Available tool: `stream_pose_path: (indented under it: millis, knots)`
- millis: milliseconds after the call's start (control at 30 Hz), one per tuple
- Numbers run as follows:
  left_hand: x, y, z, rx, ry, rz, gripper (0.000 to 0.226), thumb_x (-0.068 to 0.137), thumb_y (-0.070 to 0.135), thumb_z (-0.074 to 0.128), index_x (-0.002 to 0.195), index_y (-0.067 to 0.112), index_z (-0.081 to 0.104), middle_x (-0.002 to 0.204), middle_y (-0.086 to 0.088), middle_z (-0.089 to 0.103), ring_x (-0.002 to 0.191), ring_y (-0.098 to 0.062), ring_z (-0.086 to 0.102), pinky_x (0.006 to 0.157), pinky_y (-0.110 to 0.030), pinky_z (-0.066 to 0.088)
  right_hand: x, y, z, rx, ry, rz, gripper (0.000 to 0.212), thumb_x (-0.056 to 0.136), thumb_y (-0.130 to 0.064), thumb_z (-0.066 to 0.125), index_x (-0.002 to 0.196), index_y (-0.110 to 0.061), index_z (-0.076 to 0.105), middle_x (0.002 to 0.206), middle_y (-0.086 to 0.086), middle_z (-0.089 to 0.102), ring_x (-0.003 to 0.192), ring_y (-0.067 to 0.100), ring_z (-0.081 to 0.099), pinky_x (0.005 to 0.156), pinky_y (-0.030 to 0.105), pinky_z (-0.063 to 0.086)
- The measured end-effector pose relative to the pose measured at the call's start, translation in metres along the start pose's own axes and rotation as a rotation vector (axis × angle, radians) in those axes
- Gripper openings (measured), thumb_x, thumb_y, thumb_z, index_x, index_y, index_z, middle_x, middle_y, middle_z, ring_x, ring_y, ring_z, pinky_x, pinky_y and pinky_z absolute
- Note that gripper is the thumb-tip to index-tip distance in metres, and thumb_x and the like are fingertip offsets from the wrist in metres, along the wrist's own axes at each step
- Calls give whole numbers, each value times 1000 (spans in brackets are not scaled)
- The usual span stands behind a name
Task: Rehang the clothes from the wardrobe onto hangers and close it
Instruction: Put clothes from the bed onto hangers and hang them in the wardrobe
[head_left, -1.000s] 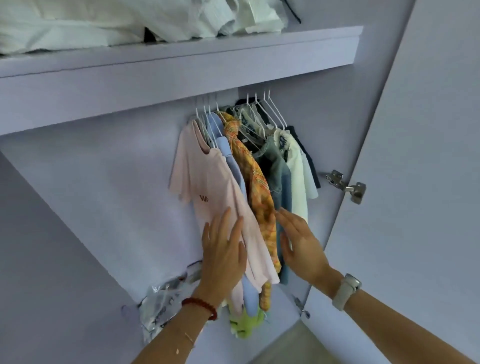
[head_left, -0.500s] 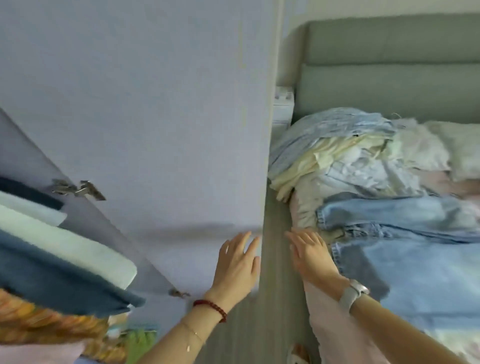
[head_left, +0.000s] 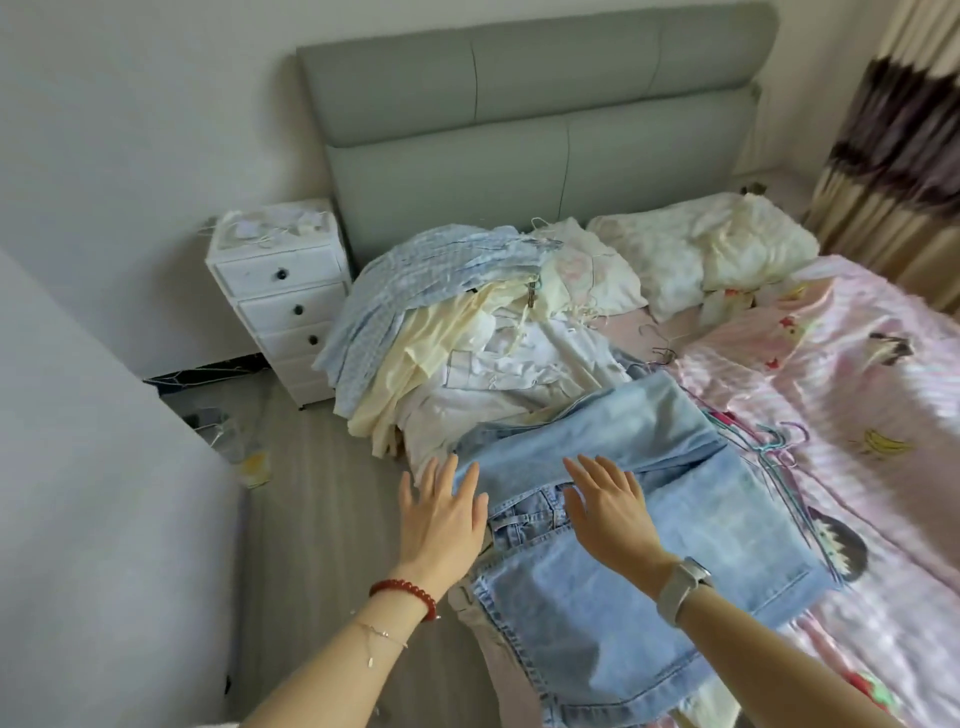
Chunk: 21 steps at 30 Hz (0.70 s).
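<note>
Light blue jeans lie spread on the near corner of the bed. Behind them is a pile of clothes: a blue checked garment on top, pale yellow and white ones beneath. Thin wire hangers lie on the pink sheet to the right of the jeans. My left hand hovers with fingers spread at the jeans' left edge. My right hand is flat with straight fingers over the jeans' waistband. Neither hand holds anything. The wardrobe's inside is out of view.
The pale wardrobe door fills the left edge. A white drawer unit stands beside the grey headboard. Loose items litter the wood floor by the door. A pillow and pink bedsheet lie to the right.
The view swung right from the hanging clothes in the wardrobe, past the door, to the bed. Both hands left the hung garments and now reach out over the jeans.
</note>
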<state>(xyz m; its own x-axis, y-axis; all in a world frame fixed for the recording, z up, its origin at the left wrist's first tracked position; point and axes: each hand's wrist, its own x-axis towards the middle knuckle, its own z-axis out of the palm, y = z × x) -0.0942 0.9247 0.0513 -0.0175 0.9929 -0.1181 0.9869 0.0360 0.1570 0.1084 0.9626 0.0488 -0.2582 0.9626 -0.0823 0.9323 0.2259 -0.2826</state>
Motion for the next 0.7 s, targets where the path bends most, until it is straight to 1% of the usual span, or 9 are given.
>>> stream_pose_path:
  millis: [167, 333, 433, 500, 633, 700]
  knots:
    - [74, -10, -6, 25, -24, 20, 49, 99, 41, 19, 145, 25, 22, 154, -1, 18, 141, -19, 13, 113, -49, 12, 55, 12, -1, 14, 1, 65, 47, 98, -35, 28, 142, -21, 30, 149, -2, 31, 139, 16, 20, 114, 41, 17]
    - [138, -22, -3, 28, -61, 30, 49, 99, 40, 19, 145, 24, 21, 154, 0, 18, 141, -20, 12, 114, -49, 11, 112, 21, -1, 80, -25, 157, 44, 98, -28, 33, 140, -15, 34, 146, 2, 35, 136, 19, 27, 110, 36, 25]
    - [176, -18, 3, 21, -99, 41, 48, 99, 39, 19, 145, 24, 21, 153, 1, 18, 141, -19, 12, 114, -48, 11, 145, 36, -2, 159, -78, 207, 44, 97, -23, 33, 140, -11, 32, 145, 5, 36, 133, 23, 30, 106, 37, 32]
    - [202, -9, 7, -3, -122, 59, 47, 99, 38, 21, 144, 24, 22, 153, 1, 17, 141, -18, 12, 114, -47, 10, 170, 51, 1, 170, -85, 231, 43, 97, -20, 34, 139, -10, 33, 143, 7, 38, 129, 26, 34, 104, 37, 35]
    - [250, 9, 38, -61, -145, 99, 47, 99, 37, 21, 144, 24, 22, 153, 3, 18, 141, -16, 10, 115, -44, 10, 223, 90, 21, 170, -73, 260, 39, 95, -14, 34, 133, -11, 40, 132, 10, 47, 120, 27, 40, 98, 35, 36]
    - [269, 22, 70, -85, -185, 94, 47, 99, 37, 21, 144, 23, 22, 150, 3, 22, 140, -16, 15, 114, -43, 13, 252, 116, 43, 168, -106, 234, 38, 94, -12, 35, 131, -8, 41, 131, 12, 47, 119, 29, 40, 99, 34, 35]
